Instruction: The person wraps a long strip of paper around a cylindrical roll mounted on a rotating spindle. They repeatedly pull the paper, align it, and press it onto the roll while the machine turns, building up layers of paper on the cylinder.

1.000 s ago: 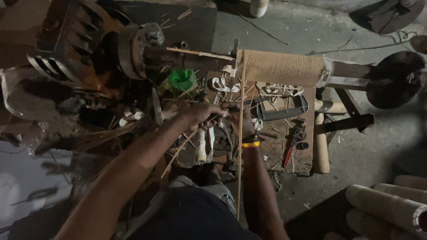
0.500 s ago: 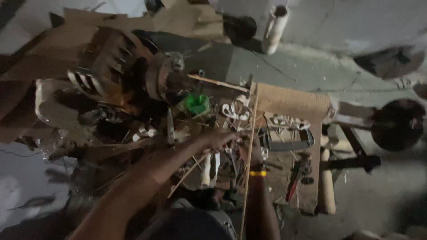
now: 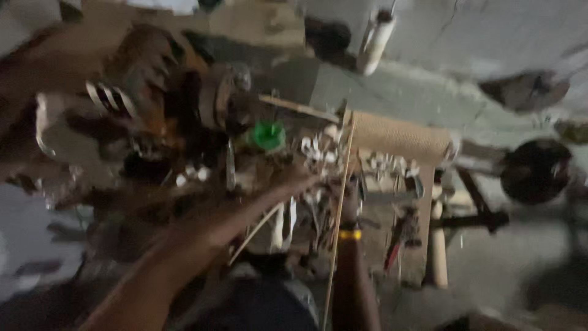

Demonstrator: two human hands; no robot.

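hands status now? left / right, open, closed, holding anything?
Left hand: reaching into the cluttered bench by the green cap; grip cannot be told, too blurred.
Right hand: by the thin stick; grip cannot be told.

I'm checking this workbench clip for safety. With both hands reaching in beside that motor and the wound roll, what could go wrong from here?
1. The left hand reaches in close to the rusty motor and its shaft; if that turns, fingers might get caught.
2. The right hand sits by a thin stick amid scattered tools; a slip could knock it into one of them.
3. The view is dim and blurred, so whether either hand holds anything cannot be told.
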